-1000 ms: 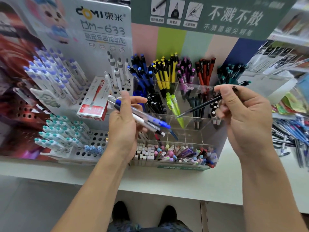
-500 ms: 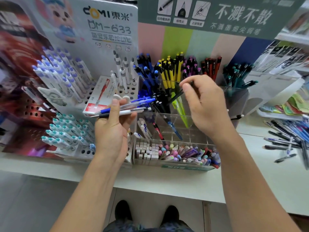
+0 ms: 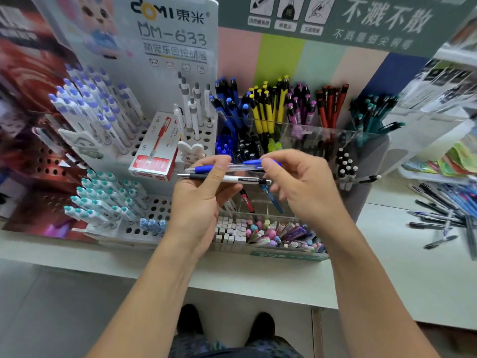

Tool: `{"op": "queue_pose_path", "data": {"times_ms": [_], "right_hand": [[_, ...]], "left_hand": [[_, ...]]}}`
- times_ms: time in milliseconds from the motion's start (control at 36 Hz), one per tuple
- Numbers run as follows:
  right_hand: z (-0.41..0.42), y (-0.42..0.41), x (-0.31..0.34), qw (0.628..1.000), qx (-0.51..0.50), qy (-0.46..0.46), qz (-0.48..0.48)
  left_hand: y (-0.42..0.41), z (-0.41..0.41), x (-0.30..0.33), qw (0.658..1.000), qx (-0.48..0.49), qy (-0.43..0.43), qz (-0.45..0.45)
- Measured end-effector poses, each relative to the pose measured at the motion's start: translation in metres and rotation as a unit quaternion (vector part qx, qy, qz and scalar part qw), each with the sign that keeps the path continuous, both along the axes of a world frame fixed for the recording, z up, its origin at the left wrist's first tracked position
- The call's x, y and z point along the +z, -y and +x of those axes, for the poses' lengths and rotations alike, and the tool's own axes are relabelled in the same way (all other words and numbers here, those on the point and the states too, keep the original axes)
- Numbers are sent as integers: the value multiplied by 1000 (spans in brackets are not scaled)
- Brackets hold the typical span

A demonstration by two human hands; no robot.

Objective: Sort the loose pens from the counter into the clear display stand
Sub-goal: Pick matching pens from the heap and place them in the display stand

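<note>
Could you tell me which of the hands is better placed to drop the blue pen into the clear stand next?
Probably the right hand: it pinches the blue pen at its clip end, nearest the clear stand, while the left hand holds the white pen too.

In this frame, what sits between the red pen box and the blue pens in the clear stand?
In the head view, a white bunny-shaped piece stands between the red pen box and the blue pens, at the perforated white rack's edge.

Bright, even light, source not visible; shadows soft. Wide-angle bending toward all edges, strongest at 9 and 3 o'clock. Motion blur smears the sign text at 12 to 1 o'clock. Left side at 9 o'clock soft, reddish. Centre fairly sharp. Faint glare on the clear display stand [image 3: 322, 140].
</note>
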State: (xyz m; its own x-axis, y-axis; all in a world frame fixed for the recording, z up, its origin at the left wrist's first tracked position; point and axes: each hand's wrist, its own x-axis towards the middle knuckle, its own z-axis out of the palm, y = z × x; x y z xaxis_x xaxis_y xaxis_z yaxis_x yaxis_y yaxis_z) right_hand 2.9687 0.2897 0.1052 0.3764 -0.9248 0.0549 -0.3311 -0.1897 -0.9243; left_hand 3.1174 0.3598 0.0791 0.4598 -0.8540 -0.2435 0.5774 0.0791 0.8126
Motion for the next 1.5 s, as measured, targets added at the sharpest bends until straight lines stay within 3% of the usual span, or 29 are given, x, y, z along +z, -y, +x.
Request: {"op": "queue_pose_path", "data": {"times_ms": [111, 250, 417, 556, 722, 889, 1111, 1222, 1500], "right_hand": [[-6, -6, -12, 981, -57, 148, 109], [-36, 10, 1, 957, -141, 248, 52], [-29, 23, 27, 988, -75, 59, -125], [18, 34, 33, 956, -7, -154, -251], [60, 50, 53, 911, 77, -301, -271], [75, 64, 67, 859, 137, -426, -247], [84, 62, 47, 848, 148, -449, -238], [79, 53, 24, 890, 93, -388, -221], [69, 43, 9, 868, 80, -426, -244]], "left_hand": [[5, -6, 0, 999, -12, 40, -21], [5, 15, 2, 995, 72, 60, -40], [1, 43, 7, 990, 123, -9, -65], [-3, 42, 9, 988, 140, -19, -59], [-9, 37, 4, 988, 149, 41, -24], [-11, 33, 1, 988, 147, -39, 6], [-7, 28, 3, 975, 124, -183, 1], [-6, 27, -1, 972, 114, -204, 8], [1, 20, -2, 965, 46, -258, 17]]}}
